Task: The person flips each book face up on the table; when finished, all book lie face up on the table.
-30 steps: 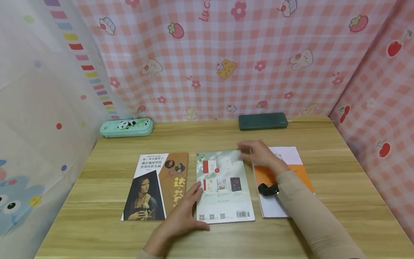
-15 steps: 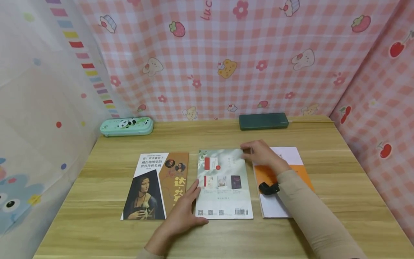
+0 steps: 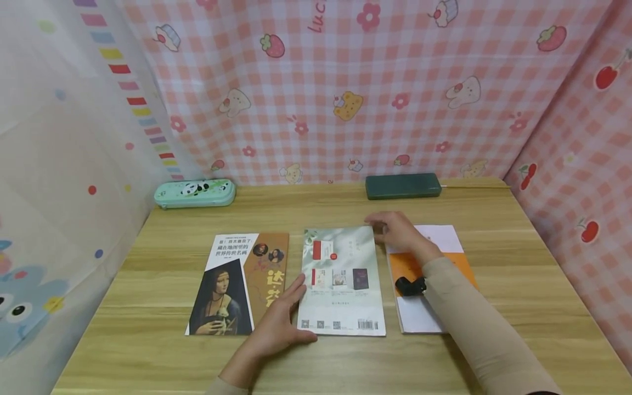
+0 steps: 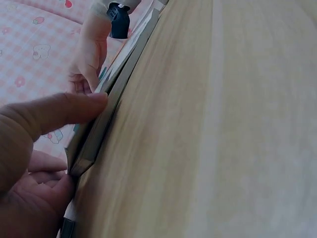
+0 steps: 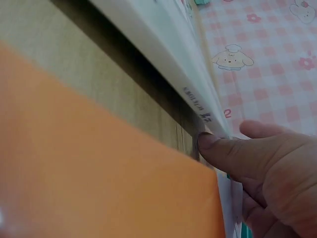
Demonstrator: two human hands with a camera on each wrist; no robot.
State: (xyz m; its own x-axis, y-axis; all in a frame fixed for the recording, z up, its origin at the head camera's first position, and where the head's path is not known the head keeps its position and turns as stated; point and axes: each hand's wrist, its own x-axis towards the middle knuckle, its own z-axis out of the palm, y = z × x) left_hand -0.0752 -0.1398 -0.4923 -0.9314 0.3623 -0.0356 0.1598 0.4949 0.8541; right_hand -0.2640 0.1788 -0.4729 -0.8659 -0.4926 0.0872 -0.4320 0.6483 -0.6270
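A pale green and white book point(image 3: 345, 315), back cover up with a barcode, lies flat at the middle of the table. My left hand point(image 3: 280, 325) spans its near left corner, fingers along the left edge and thumb at the near edge. In the left wrist view the thumb point(image 4: 81, 106) touches the book's edge. My right hand point(image 3: 401, 233) is at the far right corner. There the thumb point(image 5: 220, 148) touches the spine in the right wrist view, while the lower fingers are partly hidden.
A book with a portrait cover point(image 3: 219, 296) lies to the left. An orange and white book point(image 3: 405, 266) lies to the right, partly under my right forearm. Behind stand a mint panda pencil case point(image 3: 195, 193) and a dark green case point(image 3: 403, 186), near the checked curtain point(image 3: 316, 126).
The pale green book has shifted slightly away from me and its near edge lies straighter. Both hands have stayed at its opposite corners, with only small movements.
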